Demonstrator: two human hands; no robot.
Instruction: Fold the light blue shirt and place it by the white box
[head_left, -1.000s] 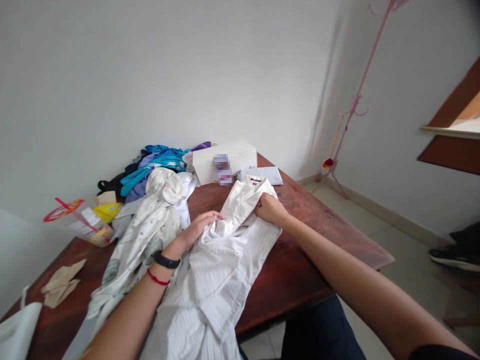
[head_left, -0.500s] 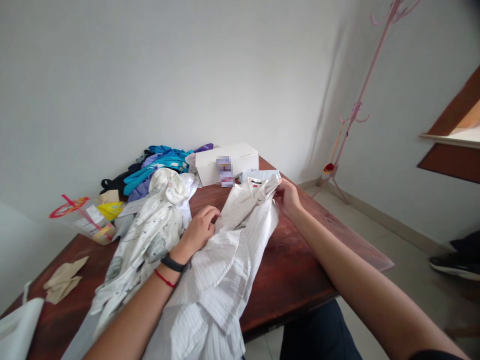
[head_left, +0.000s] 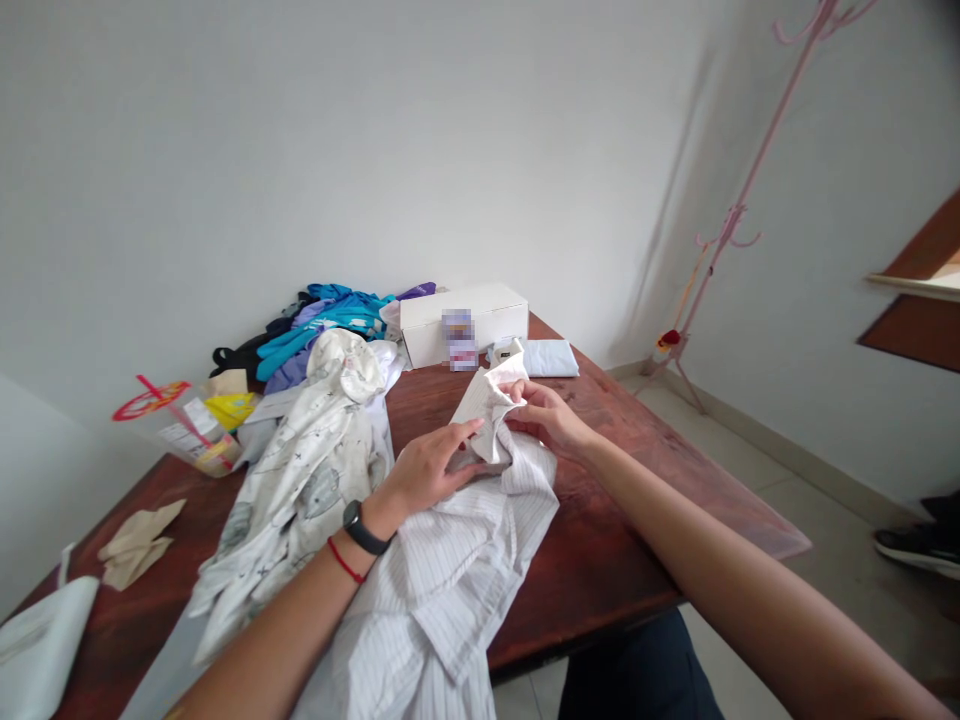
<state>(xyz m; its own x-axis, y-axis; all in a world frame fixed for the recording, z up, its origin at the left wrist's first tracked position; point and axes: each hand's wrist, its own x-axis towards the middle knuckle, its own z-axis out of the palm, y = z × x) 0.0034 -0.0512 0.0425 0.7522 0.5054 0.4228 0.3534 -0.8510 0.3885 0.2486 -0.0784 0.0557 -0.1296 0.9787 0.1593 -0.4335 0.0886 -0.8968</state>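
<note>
A white pin-striped shirt (head_left: 450,570) lies crumpled on the dark wooden table (head_left: 622,500) in front of me, its lower part hanging over the near edge. My right hand (head_left: 551,415) pinches the shirt's collar end and folds it back toward me. My left hand (head_left: 431,468) lies on the shirt just left of that fold, fingers stretched out and pressing the cloth down. A black band and a red string sit on my left wrist.
A patterned white garment (head_left: 300,500) lies to the left. Behind it: a pile of blue and purple clothes (head_left: 322,325), a white box (head_left: 461,322), a folded pale cloth (head_left: 551,357). A plastic cup (head_left: 180,430) and crumpled paper (head_left: 139,540) sit far left. A pink coat stand (head_left: 720,230) stands by the wall.
My right hand drew the shirt's collar end back from the far side of the table toward me, folding it over. My left hand slid right and flattened on the cloth.
</note>
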